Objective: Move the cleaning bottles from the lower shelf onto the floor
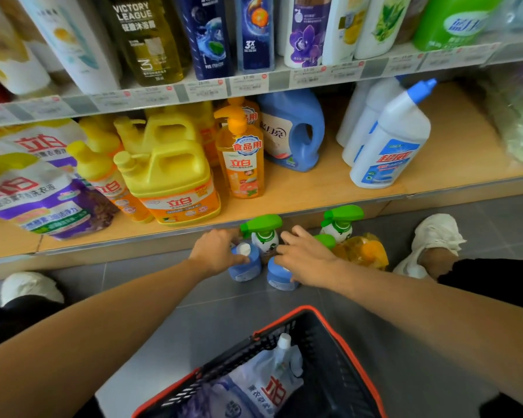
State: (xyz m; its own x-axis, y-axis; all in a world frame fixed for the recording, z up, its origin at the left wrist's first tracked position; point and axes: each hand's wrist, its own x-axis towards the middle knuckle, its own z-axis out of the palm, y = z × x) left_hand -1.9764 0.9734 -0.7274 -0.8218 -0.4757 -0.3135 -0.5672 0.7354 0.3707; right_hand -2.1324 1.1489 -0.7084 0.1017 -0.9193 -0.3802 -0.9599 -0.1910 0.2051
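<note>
Two blue bottles stand side by side on the floor (pixel 215 300), just before the lower shelf (pixel 302 191). The left hand (pixel 215 251) grips the left blue bottle (pixel 244 267) near its cap. The right hand (pixel 305 256) covers the right blue bottle (pixel 280 277); if it grips, I cannot tell.

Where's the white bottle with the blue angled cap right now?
In the head view, the white bottle stands on the right side of the lower shelf, just in front of the other white bottles, with the blue jug to its left.
</note>
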